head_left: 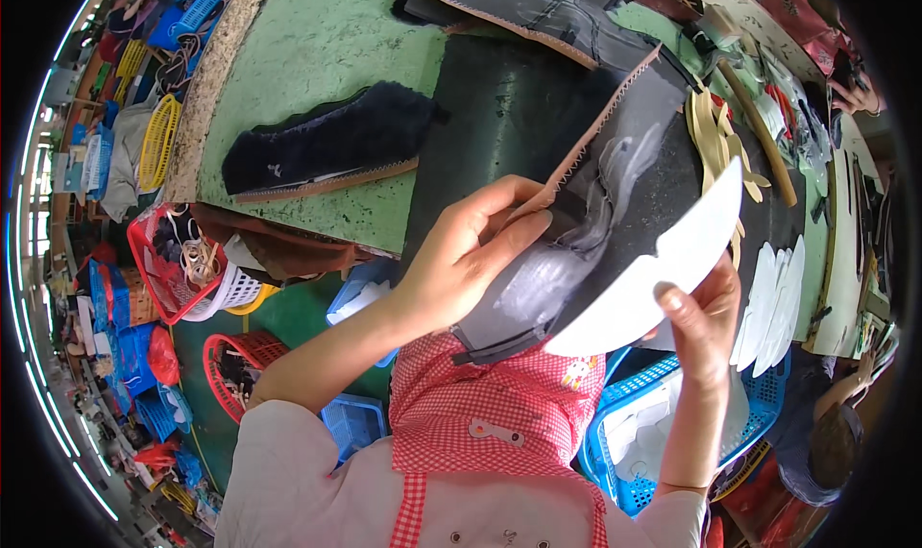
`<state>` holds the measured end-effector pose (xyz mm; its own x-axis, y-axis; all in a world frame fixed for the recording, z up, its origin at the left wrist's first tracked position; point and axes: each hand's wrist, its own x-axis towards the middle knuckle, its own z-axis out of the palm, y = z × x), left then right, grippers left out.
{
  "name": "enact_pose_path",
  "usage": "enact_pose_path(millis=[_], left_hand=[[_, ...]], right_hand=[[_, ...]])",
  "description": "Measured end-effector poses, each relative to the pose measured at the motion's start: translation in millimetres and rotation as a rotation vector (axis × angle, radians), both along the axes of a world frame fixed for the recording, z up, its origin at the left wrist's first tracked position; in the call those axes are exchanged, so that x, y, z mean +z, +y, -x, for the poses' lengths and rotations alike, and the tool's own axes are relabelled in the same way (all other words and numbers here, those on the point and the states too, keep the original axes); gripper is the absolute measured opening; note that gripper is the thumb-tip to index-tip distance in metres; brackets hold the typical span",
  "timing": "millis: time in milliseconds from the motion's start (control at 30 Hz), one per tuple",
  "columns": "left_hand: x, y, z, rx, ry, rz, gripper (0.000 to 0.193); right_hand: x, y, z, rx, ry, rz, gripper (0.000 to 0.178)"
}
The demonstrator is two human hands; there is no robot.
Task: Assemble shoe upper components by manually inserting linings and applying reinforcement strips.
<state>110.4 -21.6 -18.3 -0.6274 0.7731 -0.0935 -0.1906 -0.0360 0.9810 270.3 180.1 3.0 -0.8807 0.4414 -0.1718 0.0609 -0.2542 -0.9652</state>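
My left hand [456,265] pinches the brown, zigzag-stitched edge of a dark boot-upper piece [629,159], thumb on top. Greyish-white smears cover part of that piece's surface. In my right hand [706,327] is a white crescent-shaped stiffener [663,265], gripped with the thumb on its face and the fingers behind it. It is held tilted above the right side of the upper piece. Beneath lies a black sheet [471,125] on the green tabletop [298,58]. A dark furry piece with a brown edge [331,140] rests to the left.
More dark upper pieces [519,15] lie at the far side. Several cream strips [709,140], a wooden stick [759,130] and white stiffeners [768,308] are at the right. A blue basket [600,423] stands by my right forearm; red baskets [226,351] stand left. Other people sit at the right.
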Motion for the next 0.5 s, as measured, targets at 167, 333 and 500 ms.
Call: enact_pose_path(millis=[167, 333, 500], left_hand=[[11.3, 2.8, -8.5, -0.059, 0.030, -0.031, 0.019], [9.8, 7.9, -17.6, -0.033, 0.059, -0.112, 0.021], [15.7, 8.8, -12.1, -0.070, 0.037, -0.076, 0.021]], right_hand=[[-1.5, -24.4, 13.5, -0.035, -0.010, -0.198, 0.048], [7.3, -22.0, 15.4, -0.028, -0.036, -0.242, 0.047], [9.6, -20.5, 15.6, -0.061, -0.034, -0.251, 0.047]])
